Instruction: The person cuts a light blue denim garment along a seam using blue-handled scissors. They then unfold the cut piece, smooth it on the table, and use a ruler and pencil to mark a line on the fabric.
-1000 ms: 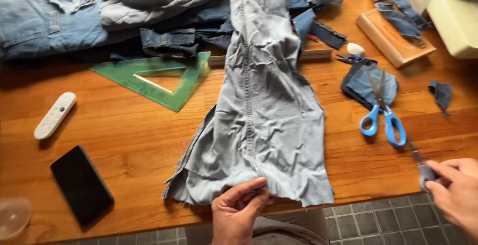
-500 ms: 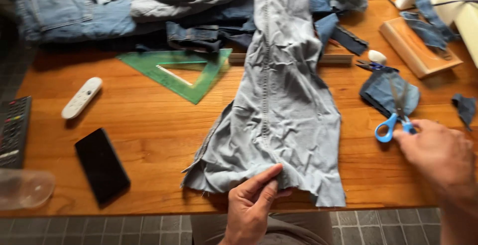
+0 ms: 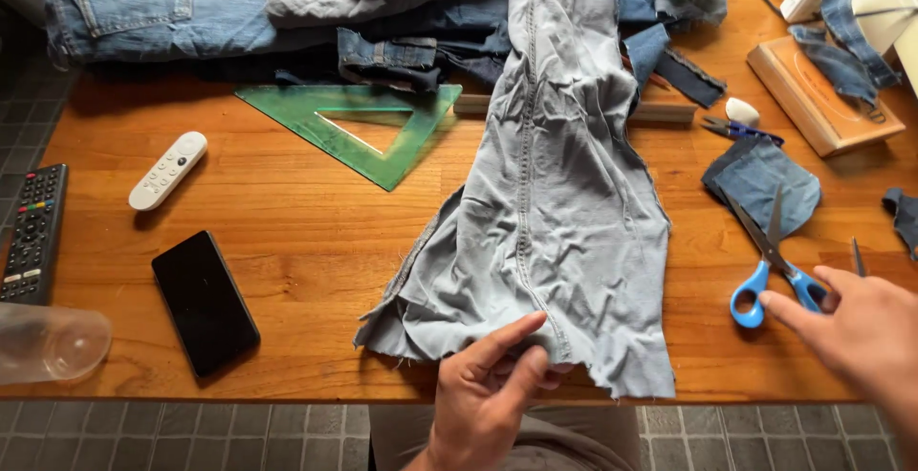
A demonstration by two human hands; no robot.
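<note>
Since half a second ago right hand [image 3: 865, 332] has come in lower toward the blue-handled scissors [image 3: 773, 270], index finger now touching or just shy of the handle loop, cannot tell which; left hand [image 3: 492, 385] has stayed at the hem of the pale grey denim leg [image 3: 555, 213]. Right grip is wide, fingers spread, holding nothing. Left grip is narrow, thumb and fingers pinching the frayed bottom edge of the cloth at the near edge of the bench [image 3: 287, 232]. Denim leg lies lengthwise down the middle of the bench, seam up, hem hanging slightly over the near edge, top end running into the pile of jeans [image 3: 239, 2] at the far side. Scissors lie with blades resting on a small denim patch [image 3: 765, 179]. Risks, as I judge them: lifting the scissors could drag the patch along, since the blades overlap it; a one-finger hook on the loop may let the scissors swing or slip off the bench edge; blades point away, but a thin dark tool [image 3: 858, 256] just beside the hand could get knocked. Left pinch is light, so the hem could slide off the edge. Phone [image 3: 204, 301], remotes [image 3: 167, 171] and green set square [image 3: 359, 127] sit well apart.
</note>
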